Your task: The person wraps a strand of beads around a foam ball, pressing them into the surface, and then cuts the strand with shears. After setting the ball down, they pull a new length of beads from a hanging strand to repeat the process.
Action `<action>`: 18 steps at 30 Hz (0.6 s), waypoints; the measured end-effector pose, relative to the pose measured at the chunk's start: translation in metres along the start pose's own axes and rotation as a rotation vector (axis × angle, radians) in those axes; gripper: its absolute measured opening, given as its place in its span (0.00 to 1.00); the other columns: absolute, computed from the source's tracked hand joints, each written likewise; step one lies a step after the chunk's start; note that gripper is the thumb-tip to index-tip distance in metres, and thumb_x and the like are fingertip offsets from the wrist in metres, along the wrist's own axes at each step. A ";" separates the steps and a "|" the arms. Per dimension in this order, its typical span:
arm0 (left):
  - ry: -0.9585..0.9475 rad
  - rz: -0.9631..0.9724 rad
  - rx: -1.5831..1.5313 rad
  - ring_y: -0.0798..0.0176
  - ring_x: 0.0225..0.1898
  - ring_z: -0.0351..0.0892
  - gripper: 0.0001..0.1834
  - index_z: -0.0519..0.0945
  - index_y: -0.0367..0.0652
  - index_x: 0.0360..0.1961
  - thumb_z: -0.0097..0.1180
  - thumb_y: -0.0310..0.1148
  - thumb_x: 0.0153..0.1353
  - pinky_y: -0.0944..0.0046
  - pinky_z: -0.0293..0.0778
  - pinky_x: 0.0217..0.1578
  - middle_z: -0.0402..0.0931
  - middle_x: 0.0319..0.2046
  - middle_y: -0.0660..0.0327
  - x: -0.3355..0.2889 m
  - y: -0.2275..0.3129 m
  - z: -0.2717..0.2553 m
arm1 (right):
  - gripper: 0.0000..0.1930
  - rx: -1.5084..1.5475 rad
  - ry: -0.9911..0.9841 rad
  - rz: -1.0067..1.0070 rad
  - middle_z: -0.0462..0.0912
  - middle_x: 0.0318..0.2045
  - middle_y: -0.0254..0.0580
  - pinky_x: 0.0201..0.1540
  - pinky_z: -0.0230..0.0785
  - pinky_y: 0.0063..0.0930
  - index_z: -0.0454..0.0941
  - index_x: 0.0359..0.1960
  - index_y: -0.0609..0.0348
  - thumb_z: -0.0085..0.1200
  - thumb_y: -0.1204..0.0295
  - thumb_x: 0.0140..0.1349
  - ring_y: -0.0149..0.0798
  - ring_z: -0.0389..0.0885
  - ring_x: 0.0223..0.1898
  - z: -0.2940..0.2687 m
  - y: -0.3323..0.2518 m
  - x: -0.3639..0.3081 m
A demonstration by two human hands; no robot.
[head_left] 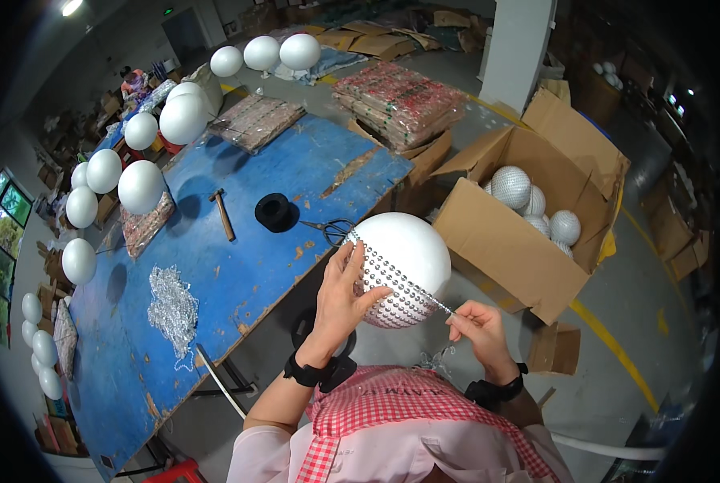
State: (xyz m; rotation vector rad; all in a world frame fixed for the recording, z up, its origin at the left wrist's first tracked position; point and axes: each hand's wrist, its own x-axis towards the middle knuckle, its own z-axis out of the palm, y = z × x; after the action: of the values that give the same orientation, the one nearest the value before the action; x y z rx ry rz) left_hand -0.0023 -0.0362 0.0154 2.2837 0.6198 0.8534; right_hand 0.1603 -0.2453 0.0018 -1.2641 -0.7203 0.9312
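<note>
A large white ball [412, 249], foam-like in look, is before me beside the table edge, its lower left part covered in rows of silver beads [392, 282]. Against its left side lies my left hand [345, 290], thumb and fingers spread over the bead rows and holding it. My right hand [477, 328], closed in a pinch, grips a silver bead strand [439, 306] that runs taut from the ball's lower right. What supports the ball underneath is hidden.
On the blue table [247, 282] are scissors [332, 229], a black tape roll [274, 212], a hammer [224, 216] and a heap of silver bead strands [172, 310]. Several white balls [141, 187] stand along its far side. An open carton [505, 249] at right holds bead-covered balls [511, 187].
</note>
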 end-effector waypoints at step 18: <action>0.102 -0.071 -0.039 0.42 0.63 0.62 0.36 0.65 0.41 0.65 0.63 0.40 0.57 0.53 0.65 0.59 0.61 0.62 0.42 -0.005 0.004 -0.001 | 0.06 -0.086 0.045 0.030 0.79 0.22 0.33 0.27 0.66 0.15 0.79 0.35 0.66 0.53 0.75 0.64 0.21 0.74 0.23 -0.005 0.033 0.016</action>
State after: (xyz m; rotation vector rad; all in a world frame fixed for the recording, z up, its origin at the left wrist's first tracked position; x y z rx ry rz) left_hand -0.0052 -0.0414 0.0164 2.1808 0.7191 0.9434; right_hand 0.1664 -0.2324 -0.0319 -1.3704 -0.7138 0.9015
